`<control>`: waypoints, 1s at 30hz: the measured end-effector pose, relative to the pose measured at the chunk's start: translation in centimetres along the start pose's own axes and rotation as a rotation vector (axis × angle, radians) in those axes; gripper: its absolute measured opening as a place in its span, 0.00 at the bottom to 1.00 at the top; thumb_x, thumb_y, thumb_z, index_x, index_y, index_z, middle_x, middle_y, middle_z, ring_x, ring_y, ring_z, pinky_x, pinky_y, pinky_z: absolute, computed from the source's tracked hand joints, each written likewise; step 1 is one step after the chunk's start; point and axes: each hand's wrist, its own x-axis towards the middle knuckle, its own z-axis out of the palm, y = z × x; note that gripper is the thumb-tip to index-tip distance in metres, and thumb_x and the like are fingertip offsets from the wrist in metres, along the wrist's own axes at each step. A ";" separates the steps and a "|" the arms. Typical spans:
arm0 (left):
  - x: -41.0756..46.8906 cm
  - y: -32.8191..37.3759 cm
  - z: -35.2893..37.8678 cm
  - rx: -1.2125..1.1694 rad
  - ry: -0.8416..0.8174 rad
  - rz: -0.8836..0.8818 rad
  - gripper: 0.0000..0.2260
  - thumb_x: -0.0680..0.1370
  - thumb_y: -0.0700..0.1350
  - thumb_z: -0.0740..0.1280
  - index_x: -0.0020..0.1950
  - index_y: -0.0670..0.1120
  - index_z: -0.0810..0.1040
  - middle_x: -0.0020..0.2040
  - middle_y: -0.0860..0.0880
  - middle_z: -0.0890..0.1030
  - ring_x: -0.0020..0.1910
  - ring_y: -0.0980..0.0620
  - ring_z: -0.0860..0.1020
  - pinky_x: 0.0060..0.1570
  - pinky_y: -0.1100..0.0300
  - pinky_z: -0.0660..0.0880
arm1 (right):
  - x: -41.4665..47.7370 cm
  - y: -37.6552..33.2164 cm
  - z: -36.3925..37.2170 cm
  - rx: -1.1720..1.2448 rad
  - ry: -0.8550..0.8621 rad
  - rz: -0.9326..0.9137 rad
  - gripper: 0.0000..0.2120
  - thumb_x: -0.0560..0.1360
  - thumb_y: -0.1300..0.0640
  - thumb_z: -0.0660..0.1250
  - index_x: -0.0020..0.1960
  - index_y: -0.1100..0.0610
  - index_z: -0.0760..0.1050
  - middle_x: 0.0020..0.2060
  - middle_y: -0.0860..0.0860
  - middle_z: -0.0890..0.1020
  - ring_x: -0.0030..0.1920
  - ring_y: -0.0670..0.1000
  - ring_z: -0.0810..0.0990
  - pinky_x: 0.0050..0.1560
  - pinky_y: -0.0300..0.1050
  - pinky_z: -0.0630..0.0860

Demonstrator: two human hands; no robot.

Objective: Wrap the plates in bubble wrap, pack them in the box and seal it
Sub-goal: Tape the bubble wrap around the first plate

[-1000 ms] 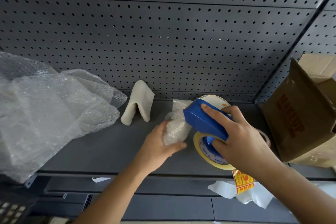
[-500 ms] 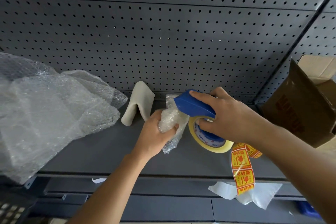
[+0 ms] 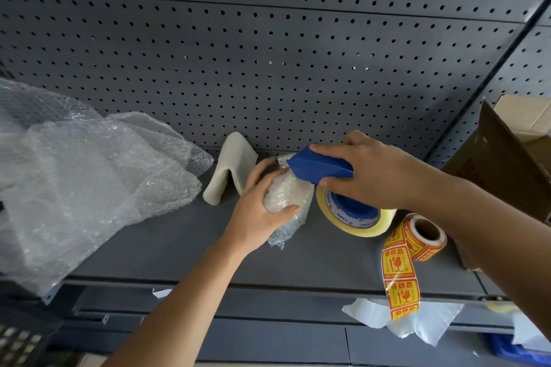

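Note:
My left hand [image 3: 258,211] grips a small bundle wrapped in bubble wrap [image 3: 287,192] just above the grey shelf [image 3: 185,244]; what is inside is hidden. My right hand [image 3: 375,171] holds a blue tape dispenser [image 3: 320,168] with a roll of clear-yellow tape [image 3: 354,217], its front end touching the top of the bundle. An open brown cardboard box [image 3: 504,164] stands at the right edge, behind my right forearm.
A big loose heap of bubble wrap [image 3: 83,176] covers the left of the shelf. A cream folded piece [image 3: 231,167] leans by the pegboard wall [image 3: 268,53]. A roll of orange fragile stickers [image 3: 417,237] lies at the right, its strip hanging over the shelf edge above scraps of paper [image 3: 396,319].
My left hand lifted and turned the wrapped bundle. My right hand carried the tape dispenser left and up onto the bundle's top, uncovering the sticker roll.

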 end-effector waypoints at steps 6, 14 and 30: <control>-0.2 0.7 0.6 -0.105 0.062 -0.116 0.19 0.76 0.48 0.76 0.65 0.55 0.77 0.58 0.62 0.82 0.61 0.63 0.78 0.66 0.58 0.73 | 0.8 -0.1 -1.4 0.003 -0.053 -0.029 0.29 0.79 0.36 0.59 0.77 0.32 0.54 0.55 0.47 0.67 0.51 0.50 0.75 0.51 0.44 0.71; -0.3 1.6 0.9 -0.268 0.138 -0.127 0.15 0.76 0.41 0.76 0.60 0.53 0.80 0.52 0.55 0.86 0.55 0.55 0.83 0.61 0.54 0.78 | 0.9 -0.5 -2.8 0.077 -0.037 -0.041 0.26 0.78 0.38 0.63 0.74 0.32 0.61 0.56 0.47 0.70 0.54 0.50 0.75 0.51 0.43 0.71; -0.6 3.7 -0.1 0.148 0.164 0.003 0.16 0.70 0.58 0.71 0.54 0.56 0.75 0.42 0.55 0.82 0.43 0.50 0.80 0.46 0.46 0.79 | -0.8 -0.7 -7.1 0.063 -0.139 -0.085 0.23 0.76 0.37 0.66 0.70 0.30 0.68 0.52 0.33 0.74 0.51 0.41 0.76 0.49 0.37 0.68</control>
